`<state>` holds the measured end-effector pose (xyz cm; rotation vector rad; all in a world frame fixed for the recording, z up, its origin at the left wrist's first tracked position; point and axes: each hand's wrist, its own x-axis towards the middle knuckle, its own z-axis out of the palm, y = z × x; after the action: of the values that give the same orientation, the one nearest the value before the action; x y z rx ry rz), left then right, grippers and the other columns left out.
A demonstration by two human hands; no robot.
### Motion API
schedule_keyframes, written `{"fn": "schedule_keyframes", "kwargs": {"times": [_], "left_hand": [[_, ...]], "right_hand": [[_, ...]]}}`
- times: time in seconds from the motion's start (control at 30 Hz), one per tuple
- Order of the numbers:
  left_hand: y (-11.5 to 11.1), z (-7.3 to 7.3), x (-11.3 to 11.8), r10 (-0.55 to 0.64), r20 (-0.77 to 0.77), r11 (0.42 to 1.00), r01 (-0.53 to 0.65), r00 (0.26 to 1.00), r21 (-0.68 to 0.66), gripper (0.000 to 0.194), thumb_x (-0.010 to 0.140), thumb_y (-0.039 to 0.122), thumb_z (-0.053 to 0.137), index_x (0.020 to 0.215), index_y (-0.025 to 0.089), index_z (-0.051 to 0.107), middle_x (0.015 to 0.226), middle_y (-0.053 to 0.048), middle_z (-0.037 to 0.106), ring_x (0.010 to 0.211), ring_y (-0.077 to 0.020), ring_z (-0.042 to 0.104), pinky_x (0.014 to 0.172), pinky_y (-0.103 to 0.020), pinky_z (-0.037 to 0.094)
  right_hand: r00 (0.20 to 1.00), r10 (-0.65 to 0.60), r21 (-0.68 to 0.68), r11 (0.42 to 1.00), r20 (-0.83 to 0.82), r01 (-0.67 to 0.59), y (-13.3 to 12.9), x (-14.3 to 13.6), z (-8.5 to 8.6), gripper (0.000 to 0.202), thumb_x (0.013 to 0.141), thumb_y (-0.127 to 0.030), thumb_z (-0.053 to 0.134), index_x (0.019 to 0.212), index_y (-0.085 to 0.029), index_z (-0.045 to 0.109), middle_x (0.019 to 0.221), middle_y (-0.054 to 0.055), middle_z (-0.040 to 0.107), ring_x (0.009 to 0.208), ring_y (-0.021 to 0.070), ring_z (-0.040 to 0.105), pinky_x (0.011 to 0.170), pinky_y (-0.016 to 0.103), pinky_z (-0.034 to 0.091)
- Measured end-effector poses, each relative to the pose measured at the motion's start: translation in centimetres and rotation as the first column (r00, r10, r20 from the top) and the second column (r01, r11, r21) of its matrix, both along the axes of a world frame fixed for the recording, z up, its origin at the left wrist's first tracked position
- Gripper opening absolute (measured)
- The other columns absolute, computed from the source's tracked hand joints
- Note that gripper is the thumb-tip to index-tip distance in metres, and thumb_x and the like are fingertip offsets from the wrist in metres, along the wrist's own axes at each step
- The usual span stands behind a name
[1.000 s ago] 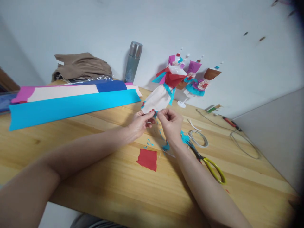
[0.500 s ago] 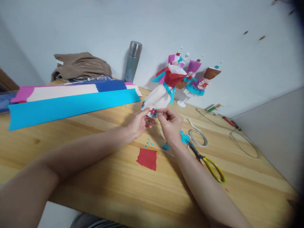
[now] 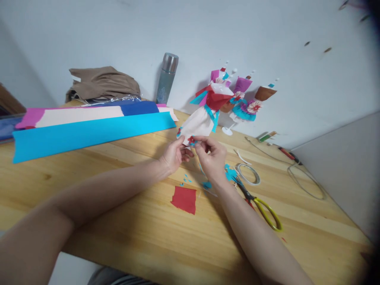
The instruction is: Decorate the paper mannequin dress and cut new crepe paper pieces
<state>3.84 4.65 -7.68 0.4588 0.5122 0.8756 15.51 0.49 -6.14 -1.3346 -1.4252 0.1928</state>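
Observation:
A paper doll-like figure stands beyond my hands, with a red top (image 3: pixel 218 97), a blue ribbon (image 3: pixel 211 114) and a long white skirt (image 3: pixel 196 123). My left hand (image 3: pixel 173 156) pinches the skirt's lower hem between thumb and fingers, the other fingers curled beneath. On that hem lies a small red-and-blue paper flower (image 3: pixel 191 140). The thumb and forefinger of my right hand (image 3: pixel 213 155) close on the flower's right edge. Another small flower (image 3: pixel 179 131) sits at the left of the hem.
Scissors (image 3: pixel 268 213) with yellow handles lie right, beside a tape roll (image 3: pixel 248 174) and blue scraps (image 3: pixel 230 172). A red paper square (image 3: pixel 184 200) lies in front. Blue crepe paper (image 3: pixel 95 136) stretches left. Behind stand a flask (image 3: pixel 166 79) and more paper figures (image 3: pixel 245 113).
My right hand has shifted slightly left, its fingertips closer over the flower. My left hand stays at the hem, and the view has tipped a little.

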Motion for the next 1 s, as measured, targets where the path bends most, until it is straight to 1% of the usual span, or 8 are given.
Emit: {"fn": "schedule_keyframes", "kwargs": {"times": [0.1, 0.17, 0.3, 0.37, 0.47, 0.6, 0.73, 1.0], "left_hand": [[-0.1, 0.3, 0.0, 0.001, -0.008, 1.000, -0.001, 1.000, -0.011, 0.030, 0.102, 0.030, 0.041, 0.087, 0.014, 0.061, 0.063, -0.002, 0.059, 0.049, -0.0111, 0.055, 0.044, -0.023, 0.032], [-0.2, 0.4, -0.1, 0.004, -0.011, 1.000, -0.004, 1.000, -0.013, 0.030, 0.103, 0.029, 0.040, 0.087, 0.014, 0.061, 0.063, -0.002, 0.060, 0.048, -0.0109, 0.056, 0.043, -0.023, 0.032], [-0.1, 0.2, -0.1, 0.003, -0.006, 1.000, -0.003, 1.000, -0.006, 0.027, 0.101, 0.030, 0.043, 0.088, 0.014, 0.061, 0.066, -0.003, 0.062, 0.049, -0.0113, 0.057, 0.043, -0.023, 0.034], [0.0, 0.1, -0.1, 0.001, 0.001, 1.000, -0.001, 1.000, 0.003, 0.026, 0.100, 0.030, 0.045, 0.089, 0.014, 0.061, 0.067, -0.003, 0.063, 0.049, -0.0113, 0.057, 0.044, -0.022, 0.034], [0.1, -0.1, -0.1, 0.000, -0.009, 1.000, 0.000, 1.000, 0.009, 0.027, 0.101, 0.030, 0.043, 0.091, 0.014, 0.061, 0.069, -0.003, 0.063, 0.048, -0.0114, 0.057, 0.044, -0.023, 0.034], [0.2, -0.1, 0.0, 0.000, -0.023, 1.000, 0.000, 1.000, 0.000, 0.028, 0.102, 0.031, 0.040, 0.090, 0.015, 0.060, 0.070, -0.004, 0.065, 0.048, -0.0118, 0.057, 0.043, -0.023, 0.033], [0.2, -0.1, 0.0, 0.006, -0.026, 1.000, -0.006, 1.000, -0.015, 0.028, 0.101, 0.033, 0.043, 0.087, 0.015, 0.060, 0.070, -0.004, 0.065, 0.047, -0.0117, 0.056, 0.044, -0.023, 0.033], [0.2, -0.1, -0.1, 0.009, -0.044, 1.000, -0.010, 0.999, -0.023, 0.031, 0.101, 0.032, 0.043, 0.083, 0.013, 0.061, 0.067, -0.004, 0.063, 0.050, -0.0121, 0.055, 0.046, -0.025, 0.033]], "right_hand": [[0.997, 0.041, 0.014, 0.999, 0.062, -0.042, 0.0, 0.1, -0.1, 0.021, 0.077, -0.023, 0.057, 0.086, -0.019, 0.076, 0.064, -0.001, 0.062, 0.056, 0.0132, 0.049, 0.062, 0.031, 0.042], [0.997, 0.043, 0.005, 0.999, 0.065, -0.043, 0.1, 0.2, -0.1, 0.021, 0.077, -0.022, 0.056, 0.084, -0.019, 0.076, 0.066, 0.000, 0.064, 0.056, 0.0132, 0.050, 0.062, 0.031, 0.042], [0.999, -0.003, 0.011, 1.000, 0.037, 0.003, 0.1, 0.2, -0.2, 0.019, 0.080, -0.026, 0.057, 0.082, -0.018, 0.074, 0.061, -0.002, 0.058, 0.055, 0.0132, 0.048, 0.058, 0.029, 0.040], [0.999, -0.046, 0.027, 0.999, 0.010, 0.046, 0.2, 0.2, -0.3, 0.017, 0.080, -0.028, 0.058, 0.081, -0.018, 0.073, 0.059, -0.003, 0.054, 0.055, 0.0128, 0.047, 0.057, 0.029, 0.038], [0.988, -0.126, 0.037, 0.991, -0.089, 0.129, 0.5, 0.5, -0.5, 0.014, 0.078, -0.031, 0.061, 0.079, -0.019, 0.068, 0.058, -0.005, 0.048, 0.054, 0.0123, 0.044, 0.056, 0.028, 0.036], [0.966, -0.168, 0.008, 0.985, -0.198, 0.173, 1.1, 1.2, -0.8, 0.013, 0.076, -0.033, 0.062, 0.079, -0.021, 0.061, 0.059, -0.006, 0.046, 0.055, 0.0124, 0.042, 0.056, 0.028, 0.035], [0.953, -0.178, -0.009, 0.983, -0.246, 0.181, 1.4, 1.4, -0.9, 0.016, 0.073, -0.034, 0.063, 0.082, -0.021, 0.056, 0.061, -0.007, 0.046, 0.056, 0.0130, 0.043, 0.057, 0.029, 0.035], [0.955, -0.157, -0.032, 0.987, -0.250, 0.154, 1.4, 1.2, -0.8, 0.021, 0.071, -0.033, 0.063, 0.087, -0.021, 0.057, 0.059, -0.008, 0.046, 0.053, 0.0136, 0.044, 0.056, 0.030, 0.036]]}}
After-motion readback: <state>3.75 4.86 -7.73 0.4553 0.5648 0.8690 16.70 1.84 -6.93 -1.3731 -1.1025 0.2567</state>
